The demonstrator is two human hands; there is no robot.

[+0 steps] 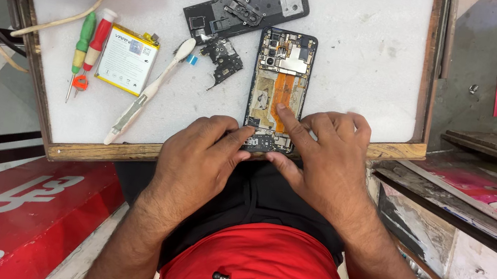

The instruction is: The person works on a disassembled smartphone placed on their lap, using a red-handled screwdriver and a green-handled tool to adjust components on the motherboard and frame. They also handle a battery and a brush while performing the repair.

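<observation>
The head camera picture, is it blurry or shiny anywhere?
In the head view, the opened phone and both hands, left hand and right hand, look sharp under soft, even light; no strong glare on the white mat; straight edges bend near the corners.

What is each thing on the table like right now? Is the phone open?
phone: back off, insides showing, lying flat
back cover: removed, beside phone
battery: out, lying flat
toothbrush: lying untouched
screwdrivers: lying side by side
left hand: fingers at phone's bottom edge
right hand: forefinger pressing inside phone
</observation>
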